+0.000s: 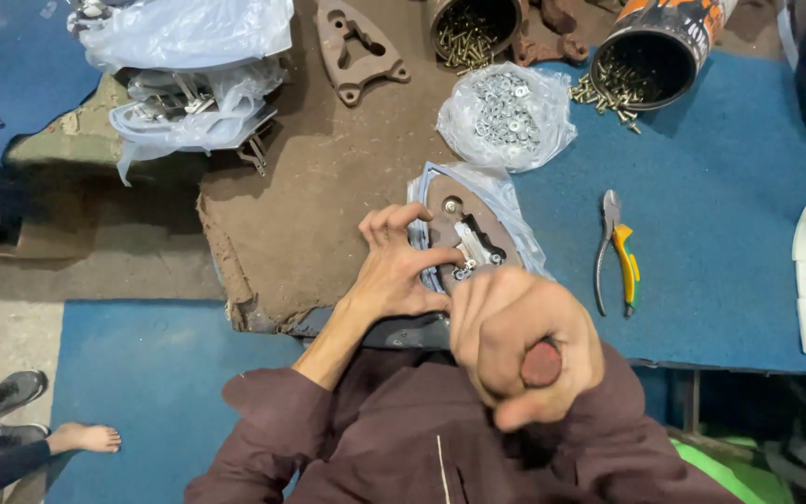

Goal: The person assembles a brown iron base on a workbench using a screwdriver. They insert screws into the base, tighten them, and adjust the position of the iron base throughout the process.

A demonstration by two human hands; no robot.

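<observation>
Mid-frame, the left hand [392, 266] pressed on the brown iron soleplate [466, 241] lying on the worn surface [328, 187], its fingers [394, 219] spread and bent, steadying it beside the small metal fitting [473, 245]. The right hand [524, 350] at lower centre was closed tight round a reddish tool handle [541, 364], tip hidden, so it looked like a fastening step on that fitting. Next would probably call for another screw from the tin [466, 28] or a washer from the bag [506, 114] at the top; pliers [619, 252] lay right of centre, untouched.

Bare hands [394, 271] emerge from loose maroon long sleeves [272, 401], pushed up the forearm.
</observation>
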